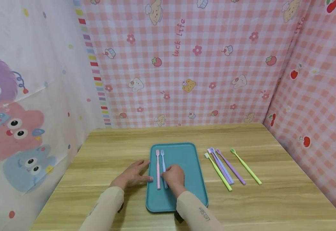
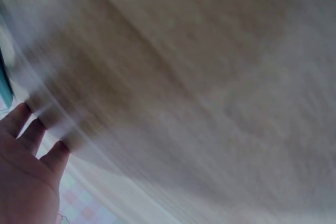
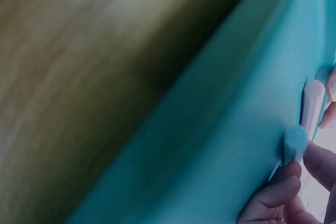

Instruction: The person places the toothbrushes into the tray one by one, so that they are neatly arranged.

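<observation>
Tray (image 1: 186,179) carries blue toothbrush (image 1: 163,164), pinched by right hand (image 1: 175,177), just right of pink toothbrush (image 1: 158,171). Left hand (image 1: 132,175) unclenched, thumb at tray's left edge. Likely risk: sideways twist of that pinch could knock pink toothbrush askew.

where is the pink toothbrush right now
In the head view, the pink toothbrush lies on the left side of the teal tray, just left of the blue toothbrush that the right hand pinches.
</observation>
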Demonstrator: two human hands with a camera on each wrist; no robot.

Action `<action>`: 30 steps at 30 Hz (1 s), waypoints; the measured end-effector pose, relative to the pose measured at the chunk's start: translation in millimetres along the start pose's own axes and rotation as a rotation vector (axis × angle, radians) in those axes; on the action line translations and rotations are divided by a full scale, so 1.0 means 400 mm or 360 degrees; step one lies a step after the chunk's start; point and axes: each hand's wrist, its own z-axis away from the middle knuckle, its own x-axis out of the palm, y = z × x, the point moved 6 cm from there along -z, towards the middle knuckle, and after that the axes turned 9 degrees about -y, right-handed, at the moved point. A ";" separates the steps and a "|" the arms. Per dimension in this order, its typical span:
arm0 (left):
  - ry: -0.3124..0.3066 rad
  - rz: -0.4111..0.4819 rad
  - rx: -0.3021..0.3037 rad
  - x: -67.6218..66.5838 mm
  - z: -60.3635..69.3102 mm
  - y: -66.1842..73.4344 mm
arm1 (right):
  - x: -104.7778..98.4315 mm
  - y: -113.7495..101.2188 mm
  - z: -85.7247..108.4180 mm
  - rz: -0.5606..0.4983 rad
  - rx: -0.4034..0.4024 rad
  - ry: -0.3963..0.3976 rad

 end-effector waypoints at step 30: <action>0.0009 0.0033 -0.0008 0.001 0.003 0.002 | -0.355 0.125 -0.103 -0.0350 -0.0194 0.0009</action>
